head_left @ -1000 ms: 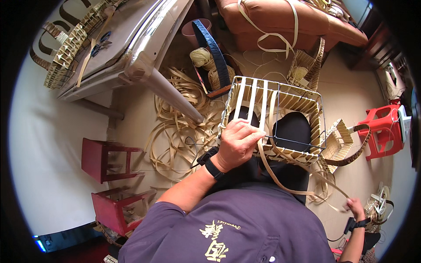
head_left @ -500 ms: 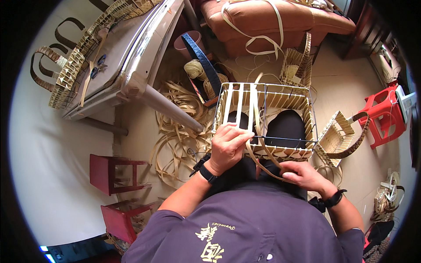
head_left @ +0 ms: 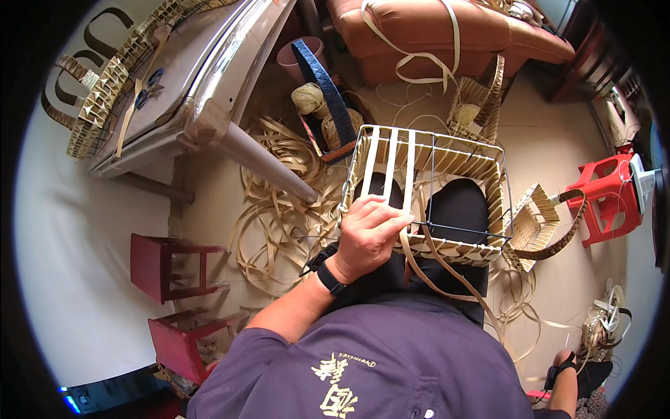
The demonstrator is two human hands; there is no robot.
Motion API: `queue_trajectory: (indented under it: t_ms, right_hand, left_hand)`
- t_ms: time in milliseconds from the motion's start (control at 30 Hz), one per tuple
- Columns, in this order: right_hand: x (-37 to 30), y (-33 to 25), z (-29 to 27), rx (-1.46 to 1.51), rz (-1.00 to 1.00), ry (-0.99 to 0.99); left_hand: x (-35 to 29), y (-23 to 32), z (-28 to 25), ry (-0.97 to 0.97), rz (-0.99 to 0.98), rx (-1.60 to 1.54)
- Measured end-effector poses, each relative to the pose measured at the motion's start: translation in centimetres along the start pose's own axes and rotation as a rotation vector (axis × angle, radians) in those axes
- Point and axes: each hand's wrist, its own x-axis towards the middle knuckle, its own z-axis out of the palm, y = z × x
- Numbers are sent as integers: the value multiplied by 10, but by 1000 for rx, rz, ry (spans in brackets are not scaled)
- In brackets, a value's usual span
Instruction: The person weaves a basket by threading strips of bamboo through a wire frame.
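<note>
A rectangular wire-framed basket [head_left: 494, 188] with woven pale sides rests over my knees. Several pale flat strips [head_left: 390, 164] run side by side across the left part of its open wire face. My left hand [head_left: 370, 229] pinches the end of the rightmost strip against the wire at the near side. From there a long loose strip [head_left: 447, 292] curves down over my lap to the right. Far out at the lower right is my right hand [head_left: 564, 359], away from the basket; its fingers are too small and partly hidden to read.
A pile of loose strips [head_left: 269, 209] lies on the floor at left, below a table [head_left: 202, 133] with scissors [head_left: 148, 87]. A small handled basket [head_left: 534, 230] and a red stool [head_left: 607, 199] stand right. Dark red stools [head_left: 164, 269] stand at lower left.
My right hand has left the loose strip by my lap and swung out to the lower right. My left hand stays at the basket's near wire. The view has shifted slightly.
</note>
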Motion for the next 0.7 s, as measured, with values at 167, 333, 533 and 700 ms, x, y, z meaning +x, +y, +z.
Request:
queue_trajectory:
  t_ms: [167, 333, 533, 700]
  right_hand:
    - [30, -258, -62, 117, -387, 76]
    - [-17, -470, -117, 376, -895, -19]
    - [-11, -543, -118, 479, -901, -112]
    - [-24, -560, -134, 717, -874, -499]
  left_hand:
    - [8, 13, -8, -34, -4, 35]
    - [10, 11, -2, -51, 9, 24]
    - [11, 16, -5, -42, -15, 46]
    - [12, 21, -1, -51, -38, 35]
